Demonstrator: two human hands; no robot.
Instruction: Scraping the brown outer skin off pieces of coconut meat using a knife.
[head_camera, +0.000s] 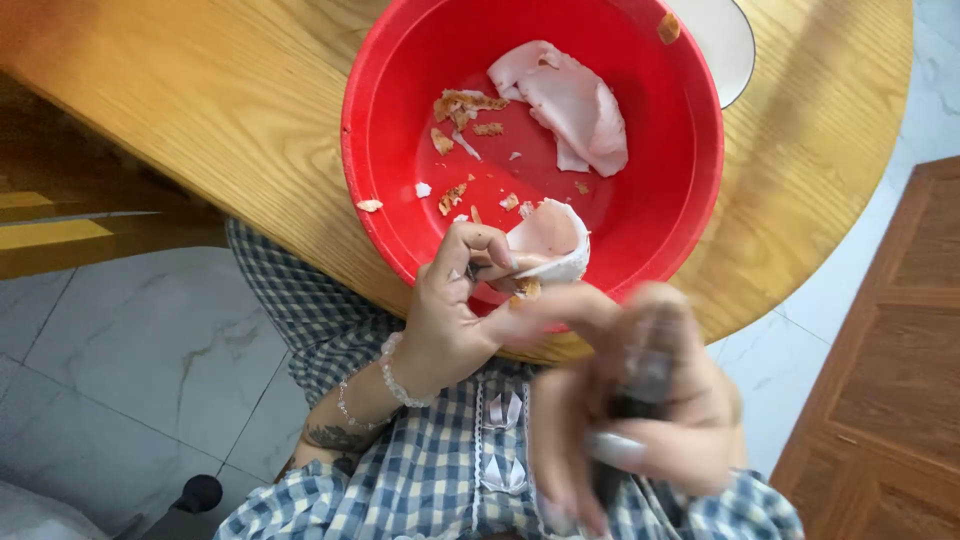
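Observation:
My left hand (460, 300) holds a pale pink, curved piece of peeled vegetable or skin (548, 240) over the near rim of a red plastic basin (380, 200). My right hand (640, 400) is blurred, close to the camera, and grips a dark handled tool (635, 400) whose kind I cannot make out. Inside the basin lie larger pale pink peeled pieces (570, 100) and several small brown and white scraps (465, 110).
The basin sits on a round wooden table (230, 110). A white dish (725, 35) peeks out behind the basin at the top. Below are my checked blue dress (440, 470), a marble-tile floor (110, 350), and wooden furniture (890, 370) at the right.

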